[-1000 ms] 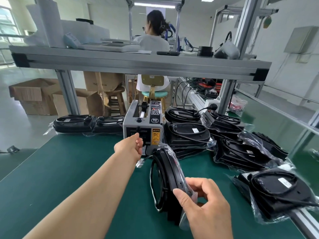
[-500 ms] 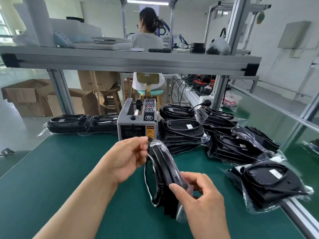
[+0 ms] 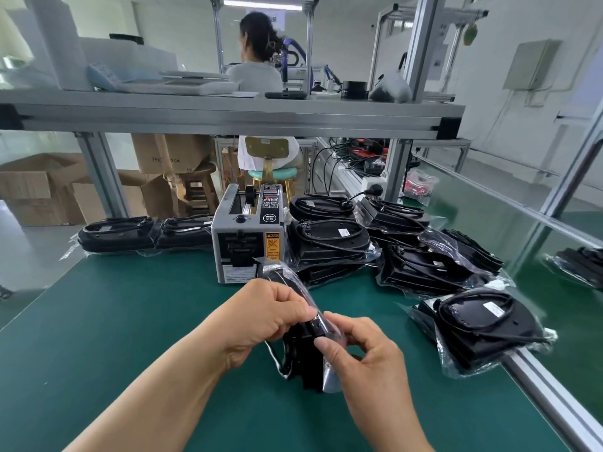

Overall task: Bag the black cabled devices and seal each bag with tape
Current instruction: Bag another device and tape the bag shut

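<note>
It is bright where I work. A long white ceiling lamp (image 3: 262,2) glows high behind the grey boxy tape machine (image 3: 246,243). Right of it, silver metal posts (image 3: 422,44) look bent.

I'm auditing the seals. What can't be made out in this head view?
- Any tape on the held bagged device: the left hand and right hand both pinch the bag at its top edge and cover that spot.
- Small print on the tape dispenser: too small to read.
- Another bagged unit at the right edge: cut off by the frame.
</note>
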A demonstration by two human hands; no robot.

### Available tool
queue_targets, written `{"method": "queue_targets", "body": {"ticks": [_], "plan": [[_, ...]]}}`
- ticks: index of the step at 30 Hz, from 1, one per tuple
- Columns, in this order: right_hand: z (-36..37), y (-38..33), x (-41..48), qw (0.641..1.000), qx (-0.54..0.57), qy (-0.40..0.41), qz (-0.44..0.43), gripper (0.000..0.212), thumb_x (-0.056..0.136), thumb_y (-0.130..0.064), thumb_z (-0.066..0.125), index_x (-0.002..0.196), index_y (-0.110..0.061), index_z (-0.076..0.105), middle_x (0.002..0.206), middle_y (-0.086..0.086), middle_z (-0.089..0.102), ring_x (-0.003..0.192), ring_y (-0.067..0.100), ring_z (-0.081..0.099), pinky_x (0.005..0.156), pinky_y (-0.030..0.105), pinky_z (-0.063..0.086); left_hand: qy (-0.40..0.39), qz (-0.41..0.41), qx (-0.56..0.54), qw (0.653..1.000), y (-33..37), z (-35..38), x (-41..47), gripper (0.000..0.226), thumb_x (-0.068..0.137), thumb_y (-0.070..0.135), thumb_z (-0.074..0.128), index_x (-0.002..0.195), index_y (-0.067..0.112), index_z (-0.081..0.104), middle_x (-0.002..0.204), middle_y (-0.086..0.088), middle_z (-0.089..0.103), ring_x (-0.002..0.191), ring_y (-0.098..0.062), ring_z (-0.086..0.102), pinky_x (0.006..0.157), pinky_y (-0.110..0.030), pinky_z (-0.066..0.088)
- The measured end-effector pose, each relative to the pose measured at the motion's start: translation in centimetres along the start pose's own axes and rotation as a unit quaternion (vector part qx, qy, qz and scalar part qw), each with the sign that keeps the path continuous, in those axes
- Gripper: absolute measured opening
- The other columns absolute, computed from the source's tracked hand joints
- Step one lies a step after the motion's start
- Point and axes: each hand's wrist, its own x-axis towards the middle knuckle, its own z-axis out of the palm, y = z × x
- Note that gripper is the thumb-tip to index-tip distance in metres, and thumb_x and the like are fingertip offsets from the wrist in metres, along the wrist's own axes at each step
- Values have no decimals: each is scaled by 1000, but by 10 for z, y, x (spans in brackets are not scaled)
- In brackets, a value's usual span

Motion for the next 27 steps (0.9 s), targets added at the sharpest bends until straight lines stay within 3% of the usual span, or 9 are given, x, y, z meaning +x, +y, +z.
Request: {"method": "queue_targets", "body": {"ticks": [9, 15, 21, 27], "plan": [[1, 2, 0, 1000, 3, 9, -6, 34, 76, -8, 84, 92, -38, 77, 86, 0, 68, 79, 4, 62, 70, 11, 47, 19, 29, 36, 999, -3, 4, 0, 20, 82, 11, 75, 65, 12, 66, 50, 10, 54, 44, -1, 44, 51, -12, 39], [0, 3, 0, 1000, -1, 7, -3, 33, 76, -9, 84, 92, -38, 77, 88, 0, 68, 81, 4, 62, 70, 12, 48, 77, 38, 84, 993, -9, 10, -1, 24, 62, 40, 71, 64, 16, 67, 59, 6, 60, 59, -9, 49, 70, -30, 43], [1, 4, 0, 1000, 4, 6, -1, 32, 76, -8, 83, 94, -34, 78, 87, -2, 68, 83, 6, 63, 77, 17, 49, 89, 48, 77, 992, -13, 12, 0, 20, 79, 21, 76, 68, 8, 66, 62, 2, 62, 59, -9, 53, 66, -28, 47], [1, 6, 0, 1000, 5, 8, -1, 32, 76, -9, 84, 94, -34, 78, 84, -4, 67, 83, 5, 62, 76, 13, 47, 90, 59, 92, 990, -14, 12, 1, 16, 80, 18, 76, 69, 11, 68, 62, 4, 64, 59, -7, 56, 59, -20, 47]]}}
